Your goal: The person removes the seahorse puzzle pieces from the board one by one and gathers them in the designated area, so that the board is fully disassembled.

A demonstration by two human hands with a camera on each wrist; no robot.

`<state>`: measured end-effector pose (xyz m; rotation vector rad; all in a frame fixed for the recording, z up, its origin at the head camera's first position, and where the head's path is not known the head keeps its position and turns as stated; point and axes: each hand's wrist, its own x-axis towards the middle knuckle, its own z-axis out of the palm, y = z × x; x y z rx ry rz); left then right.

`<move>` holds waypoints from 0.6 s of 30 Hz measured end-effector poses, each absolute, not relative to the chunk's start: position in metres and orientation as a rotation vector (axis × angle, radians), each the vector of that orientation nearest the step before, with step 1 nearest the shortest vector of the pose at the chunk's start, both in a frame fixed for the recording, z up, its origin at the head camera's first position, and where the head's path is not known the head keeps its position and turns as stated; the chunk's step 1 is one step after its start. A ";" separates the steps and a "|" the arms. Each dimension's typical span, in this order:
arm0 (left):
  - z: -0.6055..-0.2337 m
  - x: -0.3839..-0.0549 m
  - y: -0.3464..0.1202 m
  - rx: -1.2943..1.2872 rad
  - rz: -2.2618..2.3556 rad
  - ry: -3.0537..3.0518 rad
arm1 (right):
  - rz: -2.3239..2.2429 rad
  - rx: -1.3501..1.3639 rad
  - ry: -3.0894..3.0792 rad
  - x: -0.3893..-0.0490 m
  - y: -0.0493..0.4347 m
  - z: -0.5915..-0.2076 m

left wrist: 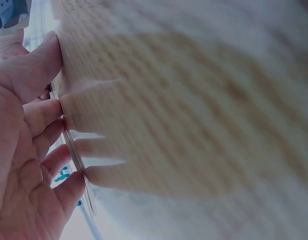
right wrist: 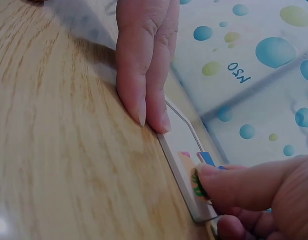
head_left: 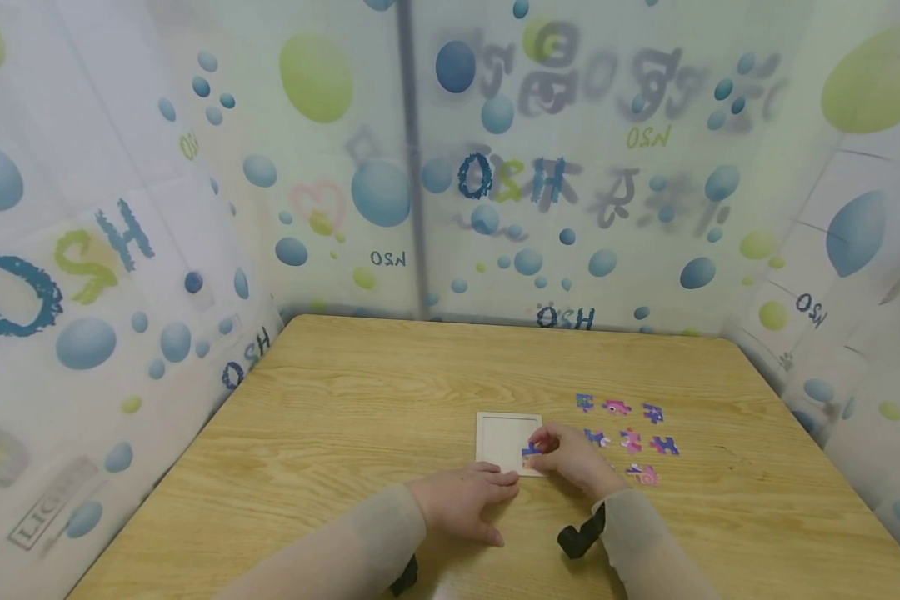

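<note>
A small pale square puzzle tray [head_left: 499, 435] lies flat on the wooden table. Within its near right corner is a jigsaw piece [right wrist: 187, 172], orange and blue with a green patch. My right hand [head_left: 573, 460] pinches this piece between thumb and fingers, with the thumb [right wrist: 213, 174] over its face. At the tray's near left edge rests my left hand [head_left: 468, 500], palm down and fingers extended, the fingertips [right wrist: 163, 122] right at the rim. The rest of the tray floor shows bare.
To the right of the tray, several loose purple, pink and blue jigsaw pieces [head_left: 631, 440] are spread in rough rows, some partly behind my right hand. Patterned curtains [head_left: 330, 208] hang around the far and side edges of the wooden table [head_left: 345, 392].
</note>
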<state>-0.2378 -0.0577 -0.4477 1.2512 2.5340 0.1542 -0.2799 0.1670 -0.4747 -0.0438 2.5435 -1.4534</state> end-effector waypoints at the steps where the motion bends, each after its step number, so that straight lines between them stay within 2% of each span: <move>1: -0.448 -0.238 -0.058 1.252 0.154 2.535 | -1.457 -0.043 2.543 -0.280 0.167 -0.475; 18: -0.445 -0.237 -0.058 1.254 0.149 2.523 | -1.453 -0.091 2.497 -0.281 0.172 -0.470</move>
